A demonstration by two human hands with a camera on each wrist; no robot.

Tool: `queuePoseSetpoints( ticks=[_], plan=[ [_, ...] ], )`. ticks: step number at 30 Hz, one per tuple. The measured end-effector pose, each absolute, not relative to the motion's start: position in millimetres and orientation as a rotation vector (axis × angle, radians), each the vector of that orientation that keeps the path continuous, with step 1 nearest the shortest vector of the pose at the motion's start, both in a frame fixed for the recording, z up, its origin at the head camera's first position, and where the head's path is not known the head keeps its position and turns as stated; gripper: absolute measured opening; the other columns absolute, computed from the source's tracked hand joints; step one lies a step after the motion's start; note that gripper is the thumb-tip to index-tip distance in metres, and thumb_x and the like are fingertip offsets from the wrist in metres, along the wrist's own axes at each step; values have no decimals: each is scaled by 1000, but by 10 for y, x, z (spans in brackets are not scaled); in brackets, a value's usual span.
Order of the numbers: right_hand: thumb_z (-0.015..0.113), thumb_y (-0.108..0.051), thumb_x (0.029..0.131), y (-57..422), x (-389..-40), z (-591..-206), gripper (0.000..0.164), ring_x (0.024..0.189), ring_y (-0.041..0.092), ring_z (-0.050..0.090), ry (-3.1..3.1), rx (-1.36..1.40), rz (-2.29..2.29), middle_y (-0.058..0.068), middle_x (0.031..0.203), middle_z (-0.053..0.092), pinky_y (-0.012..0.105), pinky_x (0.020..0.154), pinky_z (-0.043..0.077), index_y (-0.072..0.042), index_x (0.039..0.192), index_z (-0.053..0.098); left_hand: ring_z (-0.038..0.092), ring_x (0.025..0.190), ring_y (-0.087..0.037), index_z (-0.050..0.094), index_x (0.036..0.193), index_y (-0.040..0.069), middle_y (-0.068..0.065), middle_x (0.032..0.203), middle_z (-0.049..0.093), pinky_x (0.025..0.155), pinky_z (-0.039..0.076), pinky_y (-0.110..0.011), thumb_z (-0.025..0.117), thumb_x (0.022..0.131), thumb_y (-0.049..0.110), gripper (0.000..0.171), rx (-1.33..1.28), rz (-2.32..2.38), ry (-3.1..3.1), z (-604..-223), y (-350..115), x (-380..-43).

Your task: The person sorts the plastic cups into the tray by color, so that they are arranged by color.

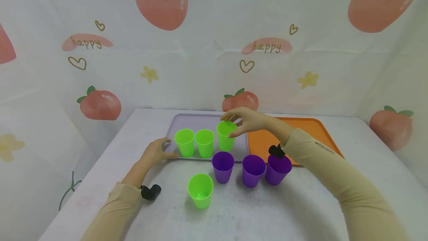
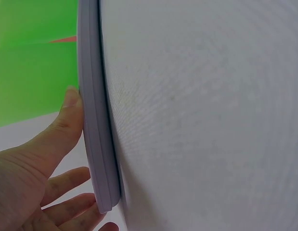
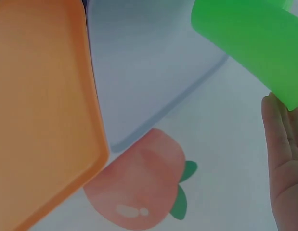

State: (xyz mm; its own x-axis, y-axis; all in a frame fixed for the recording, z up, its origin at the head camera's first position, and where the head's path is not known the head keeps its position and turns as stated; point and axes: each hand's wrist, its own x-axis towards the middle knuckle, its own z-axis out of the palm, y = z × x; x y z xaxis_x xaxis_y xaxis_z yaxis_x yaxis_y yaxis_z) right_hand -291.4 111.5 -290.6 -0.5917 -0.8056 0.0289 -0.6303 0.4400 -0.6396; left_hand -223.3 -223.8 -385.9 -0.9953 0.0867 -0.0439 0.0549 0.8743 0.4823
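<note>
In the head view my right hand (image 1: 249, 120) is at a green cup (image 1: 226, 138) that stands upright on the pale purple tray (image 1: 240, 155). The fingers reach over its rim and the thumb lies by its near side; the right wrist view shows straight fingers (image 3: 278, 130) by the rim. My left hand (image 1: 156, 151) is at that tray's front left corner, its thumb (image 2: 71, 98) touching the rim in the left wrist view, fingers spread. Two more green cups, a left one (image 1: 184, 144) and a middle one (image 1: 204, 144), stand upright on the tray.
An orange tray (image 1: 309, 125) adjoins on the right. Purple cups, one left (image 1: 223, 168), one middle (image 1: 253, 172) and one right (image 1: 276, 172), stand in front of the trays. Nearer on the white table (image 1: 160, 218) is another green cup (image 1: 200, 192). A printed curtain (image 1: 200, 66) hangs behind.
</note>
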Motion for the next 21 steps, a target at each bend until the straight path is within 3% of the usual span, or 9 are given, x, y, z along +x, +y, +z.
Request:
queuePoseSetpoints(
  ticks=[21],
  plan=[
    [78,-18,73,983,-3023,-2982,61,112,34,59,2360,-1215,-695,17,123,59,47,98,49,-3,126,52,37,129,-48,49,127,-6,-31,136,45,108,34,-56,77,74,32,71,124,767,2980,-3868,-2251,-2247]
  ],
)
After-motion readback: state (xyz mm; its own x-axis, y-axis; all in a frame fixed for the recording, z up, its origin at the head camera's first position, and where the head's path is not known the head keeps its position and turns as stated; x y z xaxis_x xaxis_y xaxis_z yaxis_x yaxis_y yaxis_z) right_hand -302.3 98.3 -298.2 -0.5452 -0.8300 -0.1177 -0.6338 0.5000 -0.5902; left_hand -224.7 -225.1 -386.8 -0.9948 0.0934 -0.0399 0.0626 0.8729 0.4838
